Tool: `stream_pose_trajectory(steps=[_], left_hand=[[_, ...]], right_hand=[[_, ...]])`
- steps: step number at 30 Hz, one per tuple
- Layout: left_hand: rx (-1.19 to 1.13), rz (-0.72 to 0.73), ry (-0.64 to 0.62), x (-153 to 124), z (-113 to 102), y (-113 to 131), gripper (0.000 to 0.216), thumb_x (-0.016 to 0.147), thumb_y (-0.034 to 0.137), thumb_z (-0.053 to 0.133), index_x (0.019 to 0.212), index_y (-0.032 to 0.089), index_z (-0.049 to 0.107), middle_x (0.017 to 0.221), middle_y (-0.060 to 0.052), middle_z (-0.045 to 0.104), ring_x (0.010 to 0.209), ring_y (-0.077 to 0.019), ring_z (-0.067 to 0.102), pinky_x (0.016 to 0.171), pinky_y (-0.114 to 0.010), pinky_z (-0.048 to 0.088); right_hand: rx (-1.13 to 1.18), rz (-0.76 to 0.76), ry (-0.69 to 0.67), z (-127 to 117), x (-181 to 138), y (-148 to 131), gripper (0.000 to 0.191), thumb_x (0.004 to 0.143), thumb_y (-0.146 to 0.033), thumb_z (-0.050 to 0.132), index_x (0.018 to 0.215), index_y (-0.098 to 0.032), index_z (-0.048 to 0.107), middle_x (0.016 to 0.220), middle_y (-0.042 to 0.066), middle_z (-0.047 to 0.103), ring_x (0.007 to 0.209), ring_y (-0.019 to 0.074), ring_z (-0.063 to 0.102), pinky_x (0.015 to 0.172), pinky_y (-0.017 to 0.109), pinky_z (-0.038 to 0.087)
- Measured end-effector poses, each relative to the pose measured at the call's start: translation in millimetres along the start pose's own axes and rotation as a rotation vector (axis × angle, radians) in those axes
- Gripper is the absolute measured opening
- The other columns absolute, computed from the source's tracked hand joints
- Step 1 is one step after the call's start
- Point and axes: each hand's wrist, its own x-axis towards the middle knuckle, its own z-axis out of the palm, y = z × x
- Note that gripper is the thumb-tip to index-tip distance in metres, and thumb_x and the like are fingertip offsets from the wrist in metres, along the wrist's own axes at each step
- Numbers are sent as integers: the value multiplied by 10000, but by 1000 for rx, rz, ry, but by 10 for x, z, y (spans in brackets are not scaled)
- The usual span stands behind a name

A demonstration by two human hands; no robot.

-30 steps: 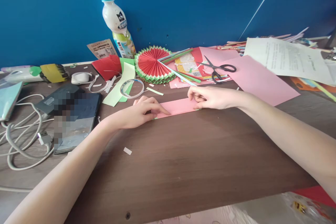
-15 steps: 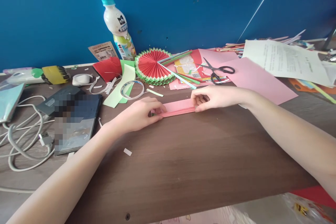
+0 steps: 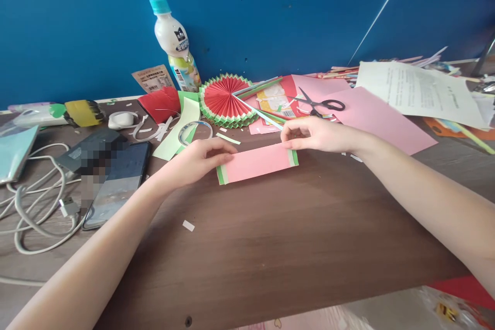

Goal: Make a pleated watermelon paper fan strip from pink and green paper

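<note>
A folded pink paper strip [image 3: 257,163] with green and white bands at both short ends lies on the brown table [image 3: 270,247]. My left hand [image 3: 195,162] holds its left end, fingers on the top edge. My right hand [image 3: 315,134] pinches the upper right corner. The strip's broad pink face is turned toward me, slightly tilted.
Behind the strip are a pleated red-and-green paper fan [image 3: 224,99], black scissors [image 3: 320,104], pink sheets [image 3: 375,116], a tape ring [image 3: 195,131] and a white bottle [image 3: 176,44]. A phone [image 3: 116,180] and white cables [image 3: 34,206] lie at the left. Printed papers [image 3: 417,90] sit far right.
The strip was pressed flat, then gathered into a thin stack seen edge-on. It has now been turned so that its wide pink face and green ends show. Both hands stayed at its ends.
</note>
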Motion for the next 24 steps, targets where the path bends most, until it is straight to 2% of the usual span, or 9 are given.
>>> stream_pose_trajectory(steps=[4, 12, 16, 24], left_hand=[[67, 3, 28, -1, 38, -9, 166, 824, 280, 503, 872, 195, 637, 882, 0, 657, 782, -140, 587, 707, -252, 452], [413, 128, 35, 5, 180, -6, 139, 810, 196, 450, 786, 180, 585, 815, -28, 593, 799, -177, 552, 684, -291, 423], [456, 143, 62, 0, 221, -12, 116, 798, 168, 443, 775, 182, 556, 818, -24, 582, 790, -170, 539, 669, -277, 410], [456, 171, 98, 15, 281, 13, 165, 816, 152, 401, 715, 178, 529, 789, -28, 561, 761, -168, 507, 675, -282, 395]], right_hand=[[-64, -34, 5, 34, 22, -4, 239, 787, -428, 546, 827, -194, 581, 878, 32, 598, 797, 170, 530, 699, 310, 372], [-280, -78, -25, 168, 64, 93, 103, 795, -283, 508, 797, -199, 567, 884, 31, 569, 745, 155, 494, 631, 281, 348], [-319, -123, -21, 192, 75, 116, 67, 784, -231, 512, 738, -192, 543, 852, 26, 535, 737, 148, 490, 644, 280, 348], [-322, -102, 6, 214, 69, 57, 58, 773, -199, 507, 720, -191, 529, 817, 14, 560, 696, 134, 481, 595, 257, 345]])
